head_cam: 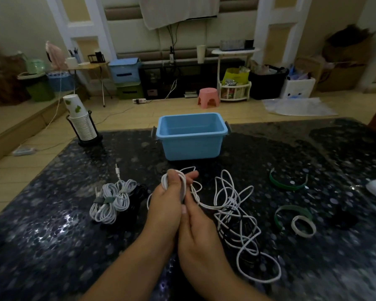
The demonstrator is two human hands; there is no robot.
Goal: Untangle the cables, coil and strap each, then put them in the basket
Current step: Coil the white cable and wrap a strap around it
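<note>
The left hand [168,199] grips a few loops of white cable [183,185] between thumb and curled fingers near the middle of the dark speckled tabletop [52,246], and the right hand [201,233] lies against it, thumb pinching the same cable. The rest of that cable trails right into a loose tangle [237,213]. Strapped white coils [111,203] lie to the left, the blue basket [191,135] stands beyond the hands, and green straps [288,185] lie far right.
</note>
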